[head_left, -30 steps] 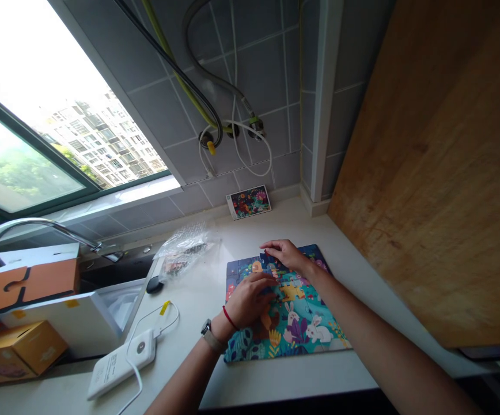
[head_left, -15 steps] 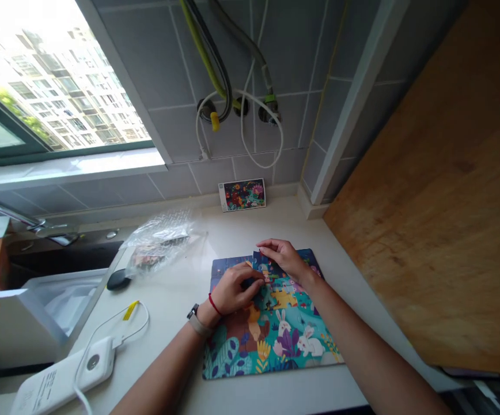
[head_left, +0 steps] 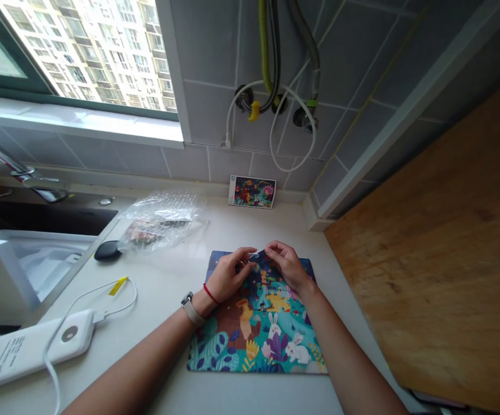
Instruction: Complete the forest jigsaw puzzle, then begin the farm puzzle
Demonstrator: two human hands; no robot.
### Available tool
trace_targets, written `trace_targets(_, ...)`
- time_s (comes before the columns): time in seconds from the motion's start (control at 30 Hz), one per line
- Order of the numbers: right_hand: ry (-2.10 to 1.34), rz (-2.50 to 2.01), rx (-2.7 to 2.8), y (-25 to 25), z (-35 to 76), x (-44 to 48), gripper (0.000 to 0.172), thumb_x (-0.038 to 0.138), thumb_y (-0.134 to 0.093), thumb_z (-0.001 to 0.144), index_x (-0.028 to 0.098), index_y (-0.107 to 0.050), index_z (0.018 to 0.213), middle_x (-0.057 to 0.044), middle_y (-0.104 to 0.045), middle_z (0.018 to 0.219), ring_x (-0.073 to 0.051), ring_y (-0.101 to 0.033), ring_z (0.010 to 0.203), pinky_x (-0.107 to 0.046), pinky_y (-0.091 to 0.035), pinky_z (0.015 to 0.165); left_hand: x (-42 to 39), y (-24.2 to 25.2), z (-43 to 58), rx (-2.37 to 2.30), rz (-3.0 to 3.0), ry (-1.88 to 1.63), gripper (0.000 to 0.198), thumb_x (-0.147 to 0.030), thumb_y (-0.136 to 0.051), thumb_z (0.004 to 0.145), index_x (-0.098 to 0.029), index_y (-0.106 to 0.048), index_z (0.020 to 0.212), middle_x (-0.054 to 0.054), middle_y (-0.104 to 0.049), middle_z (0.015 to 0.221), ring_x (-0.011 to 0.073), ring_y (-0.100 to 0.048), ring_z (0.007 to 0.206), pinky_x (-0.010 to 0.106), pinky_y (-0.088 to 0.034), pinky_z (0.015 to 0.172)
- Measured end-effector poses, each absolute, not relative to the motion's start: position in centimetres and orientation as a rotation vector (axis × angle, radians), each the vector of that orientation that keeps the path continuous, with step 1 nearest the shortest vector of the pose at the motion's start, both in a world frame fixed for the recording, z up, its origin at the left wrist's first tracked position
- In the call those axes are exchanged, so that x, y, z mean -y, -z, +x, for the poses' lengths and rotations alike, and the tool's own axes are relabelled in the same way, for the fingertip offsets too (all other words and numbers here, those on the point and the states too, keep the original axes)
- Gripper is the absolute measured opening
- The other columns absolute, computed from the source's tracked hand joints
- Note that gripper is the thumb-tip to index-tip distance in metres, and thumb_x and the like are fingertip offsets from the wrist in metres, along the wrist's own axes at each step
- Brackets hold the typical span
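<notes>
A colourful jigsaw puzzle point(head_left: 245, 340) with white rabbits, leaves and flowers lies flat on the counter, largely assembled. Near its far edge, a dark blue puzzle piece point(head_left: 258, 257) is raised between my two hands. My right hand point(head_left: 288, 266) pinches the piece's right side between thumb and fingers. From the left, my left hand point(head_left: 229, 273) curls in, its index finger and thumb at the piece's left edge. Both hands cover part of the puzzle's upper area. A small picture card point(head_left: 253, 192) with a similar colourful design leans against the wall behind.
A crumpled clear plastic bag point(head_left: 163, 222) and a black mouse-like object point(head_left: 107, 251) lie left of the puzzle. Nearer is a white power bank point(head_left: 34, 351) with a cable. A sink point(head_left: 90, 219) is at far left; a wooden panel point(head_left: 440, 248) stands right.
The view has shifted. My left hand has moved from the puzzle's surface up to the raised piece, closer to my right hand. The piece has tilted in my right hand's pinch.
</notes>
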State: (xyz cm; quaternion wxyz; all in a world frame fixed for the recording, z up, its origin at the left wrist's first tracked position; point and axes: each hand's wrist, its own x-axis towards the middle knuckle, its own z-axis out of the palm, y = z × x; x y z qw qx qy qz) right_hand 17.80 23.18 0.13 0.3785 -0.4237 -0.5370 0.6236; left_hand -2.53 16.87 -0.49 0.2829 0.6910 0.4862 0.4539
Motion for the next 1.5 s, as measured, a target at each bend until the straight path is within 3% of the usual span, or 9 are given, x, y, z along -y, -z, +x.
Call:
trace_targets(0.23, -1.569, -1.11, 1.382, -0.1, 17.7, -23.2, 0.042, 0.06, -0.083, 0.075, 0.022, -0.075, 0.093, -0.003, -0.071, 0.084, -0.018, -0.062, 0.075, -0.029, -0.049, 0.071, -17.1, 0.5, -2.6, -1.281, 1.842, -1.204, 0.024, -0.035, -0.065, 0.098, -0.023, -0.072, 0.117, 0.001, -0.076, 0.085, 0.0147, -0.071, 0.074, 0.025, -0.057, 0.072)
trace_targets(0.57, -1.652, -1.131, 1.246, -0.7, 17.6, -23.0, 0.043, 0.059, -0.085, 0.072, 0.023, -0.078, 0.094, -0.004, -0.074, 0.091, -0.02, -0.066, 0.082, -0.027, -0.052, 0.067, -17.0, 0.4, -2.6, -1.289, 1.839, -1.187, 0.019, -0.038, -0.073, 0.093, -0.021, -0.067, 0.099, 0.0, -0.073, 0.085, 0.0139, -0.069, 0.075, 0.025, -0.057, 0.073)
trace_targets(0.83, -1.607, -1.082, 1.346, -0.2, 17.7, -23.0, 0.037, 0.053, -0.085, 0.075, 0.024, -0.078, 0.096, -0.004, -0.076, 0.095, -0.02, -0.067, 0.088, -0.03, -0.054, 0.079, -17.0, 0.7, -2.6, -1.272, 1.861, -1.185, 0.022, -0.039, -0.076, 0.091, -0.021, -0.065, 0.096, -0.001, -0.071, 0.085, 0.0136, -0.066, 0.074, 0.026, -0.055, 0.072)
trace_targets(0.93, -1.592, -1.088, 1.361, -0.2, 17.6, -23.0, 0.036, 0.052, -0.085, 0.075, 0.024, -0.077, 0.095, -0.003, -0.075, 0.092, -0.019, -0.067, 0.084, -0.03, -0.054, 0.078, -16.9, 0.4, -2.7, -1.283, 1.905, -1.157, 0.024, -0.04, -0.077, 0.089, -0.022, -0.066, 0.098, 0.0, -0.071, 0.089, 0.016, -0.067, 0.079, 0.028, -0.055, 0.075)
trace_targets(1.17, -1.52, -1.105, 1.347, 0.1, 17.6, -23.3, 0.038, 0.055, -0.083, 0.076, 0.024, -0.075, 0.097, -0.005, -0.075, 0.096, -0.022, -0.069, 0.093, -0.033, -0.056, 0.084, -16.6, -0.2, -2.7, -1.138, 2.136, -0.954, 0.05, -0.039, -0.09, 0.075, -0.025, -0.063, 0.115, 0.005, -0.071, 0.112, 0.0268, -0.066, 0.108, 0.039, -0.053, 0.096)
trace_targets(1.23, -1.533, -1.092, 1.321, 0.1, 17.5, -23.3, 0.037, 0.054, -0.084, 0.075, 0.025, -0.076, 0.096, -0.005, -0.076, 0.096, -0.022, -0.07, 0.094, -0.033, -0.056, 0.085, -16.7, 0.2, -2.6, -1.155, 2.158, -0.96, 0.038, -0.026, -0.082, 0.083, -0.024, -0.062, 0.115, 0.005, -0.071, 0.11, 0.0261, -0.066, 0.107, 0.039, -0.053, 0.095)
trace_targets(1.3, -1.544, -1.094, 1.321, 0.0, 17.5, -23.3, 0.037, 0.054, -0.085, 0.074, 0.025, -0.076, 0.096, -0.005, -0.077, 0.097, -0.022, -0.07, 0.094, -0.034, -0.056, 0.086, -16.8, 0.7, -2.5, -1.208, 2.129, -1.022, 0.025, -0.01, -0.062, 0.089, -0.023, -0.064, 0.111, 0.005, -0.071, 0.103, 0.0228, -0.067, 0.1, 0.036, -0.054, 0.091)
trace_targets(1.4, -1.539, -1.101, 1.347, -0.3, 17.4, -23.1, 0.038, 0.054, -0.086, 0.073, 0.023, -0.078, 0.095, -0.006, -0.078, 0.098, -0.023, -0.069, 0.096, -0.034, -0.055, 0.089, -17.0, 1.2, -2.5, -1.266, 2.054, -1.109, 0.039, 0.003, -0.042, 0.085, -0.021, -0.066, 0.104, 0.005, -0.071, 0.099, 0.019, -0.067, 0.093, 0.032, -0.055, 0.087)
trace_targets(1.5, -1.552, -1.073, 1.319, -0.5, 17.4, -23.1, 0.036, 0.052, -0.088, 0.073, 0.023, -0.079, 0.093, -0.004, -0.078, 0.094, -0.021, -0.07, 0.092, -0.032, -0.054, 0.087, -16.9, 0.8, -2.5, -1.244, 2.044, -1.083, 0.04, 0.003, -0.042, 0.082, -0.021, -0.066, 0.104, 0.005, -0.072, 0.098, 0.0189, -0.066, 0.092, 0.032, -0.054, 0.086)
